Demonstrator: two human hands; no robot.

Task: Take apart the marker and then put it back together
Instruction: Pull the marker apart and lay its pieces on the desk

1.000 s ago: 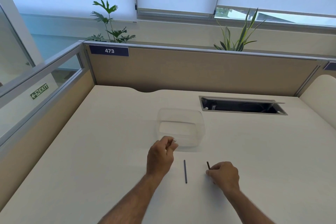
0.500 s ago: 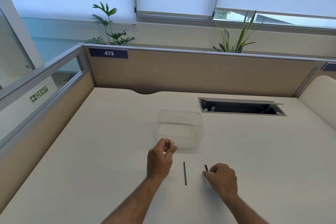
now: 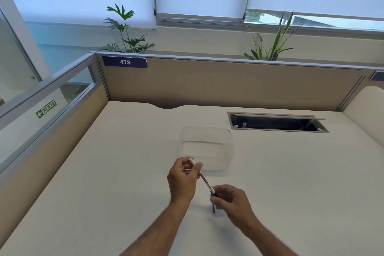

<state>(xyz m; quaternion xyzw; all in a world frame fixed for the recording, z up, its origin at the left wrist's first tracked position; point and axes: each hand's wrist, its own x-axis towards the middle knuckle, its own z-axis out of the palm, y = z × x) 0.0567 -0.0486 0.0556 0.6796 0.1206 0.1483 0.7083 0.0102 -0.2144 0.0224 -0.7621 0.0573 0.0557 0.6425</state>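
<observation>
Marker (image 3: pixel 204 178): thin white barrel, slanting between both hands.
Left hand (image 3: pixel 182 178): fingers pinching its upper end.
Right hand (image 3: pixel 230 198): fingers pinching its dark lower end.

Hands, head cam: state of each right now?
Left hand: closed on the slim white marker barrel.
Right hand: closed, pinching a small dark marker piece at the barrel's lower end.
</observation>
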